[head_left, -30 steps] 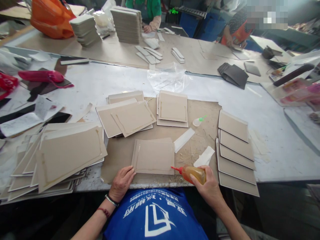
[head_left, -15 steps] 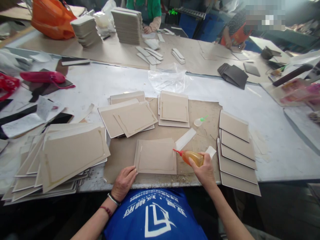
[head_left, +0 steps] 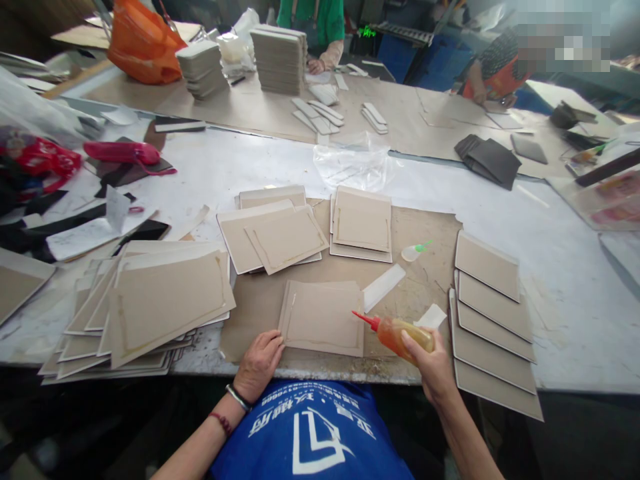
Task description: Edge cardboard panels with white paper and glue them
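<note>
On the brown sheet (head_left: 435, 277), by the left hand (head_left: 261, 365), its grip impossible to tell, the board (head_left: 323, 320) is touched at its lower left corner, and its right side could be blotted if the bottle (head_left: 397, 336), gripped by the right hand (head_left: 434, 363), were over-squeezed

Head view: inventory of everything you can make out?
front panels: 2 or more, beige, front centre
squeeze bottle: 1, amber, red nozzle, right of them
small bottle: 1, clear, green tip, behind it
white strips: 2, white, on brown mat
left pile: many, beige
back panels: two groups, beige
right panels: several, beige
clear plastic: 1, behind mat
pink pouch: 1, left
orange bag: 1, far left
tall stacks: 2, grey-beige, far table
dark boards: several, far right
co-workers: 2, far side
left hand: 1, at front panels' corner
right hand: 1, grip around squeeze bottle
</note>
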A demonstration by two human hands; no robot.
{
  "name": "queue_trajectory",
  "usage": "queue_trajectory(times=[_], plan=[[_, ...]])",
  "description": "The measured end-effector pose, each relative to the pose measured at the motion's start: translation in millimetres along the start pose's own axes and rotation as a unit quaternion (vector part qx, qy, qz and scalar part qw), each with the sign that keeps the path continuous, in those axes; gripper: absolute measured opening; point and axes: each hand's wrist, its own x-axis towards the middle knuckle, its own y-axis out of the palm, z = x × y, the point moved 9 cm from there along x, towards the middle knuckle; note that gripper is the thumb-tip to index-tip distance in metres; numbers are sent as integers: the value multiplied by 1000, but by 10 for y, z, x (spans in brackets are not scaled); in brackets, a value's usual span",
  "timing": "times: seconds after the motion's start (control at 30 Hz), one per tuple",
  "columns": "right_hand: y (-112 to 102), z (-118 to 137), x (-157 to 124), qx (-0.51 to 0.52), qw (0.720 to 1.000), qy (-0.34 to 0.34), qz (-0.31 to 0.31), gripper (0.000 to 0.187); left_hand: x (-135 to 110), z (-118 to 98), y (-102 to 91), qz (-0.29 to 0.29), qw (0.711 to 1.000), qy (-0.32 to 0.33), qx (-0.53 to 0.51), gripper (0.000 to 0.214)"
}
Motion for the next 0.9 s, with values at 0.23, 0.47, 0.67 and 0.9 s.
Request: queue_trajectory(times=[0.23,0.47,0.67,0.9], plan=[[771,-178,-53,332,935,77,95,32,15,246,122,-1,987,-150,-49,27],[862,-359,-80,402,906,110,69,28,45,463,270,33,944,-299,-134,25],[849,-315,-161,403,907,109,61,27,7,512,223,35,900,-382,-207,27],[834,-351,-234,399,909,110,53,26,22,453,73,15,851,-442,-285,30]])
